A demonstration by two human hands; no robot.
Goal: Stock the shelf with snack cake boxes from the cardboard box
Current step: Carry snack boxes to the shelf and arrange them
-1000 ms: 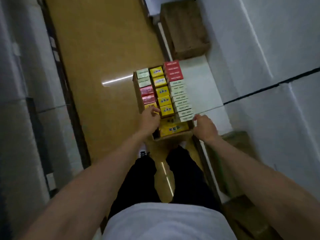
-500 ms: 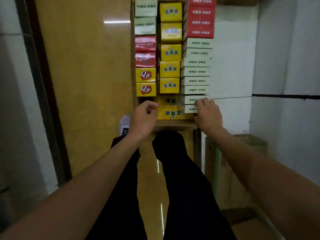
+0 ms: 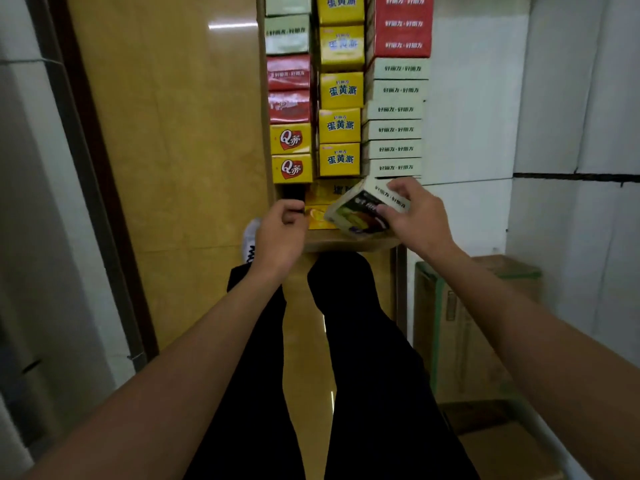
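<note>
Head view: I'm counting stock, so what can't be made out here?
- Cardboard box: far end cut off by the top edge; total count unknown.
- Yellow boxes at the near end: partly hidden behind the pale box in the right hand.
- Left hand: fingers curled; contents unclear.

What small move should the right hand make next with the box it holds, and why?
Probably lift it clear. The right hand grips a pale green box, tilted and only partly risen from the near end of its row in the cardboard box. The left hand, curled at the carton's near edge, holds no pack.
</note>
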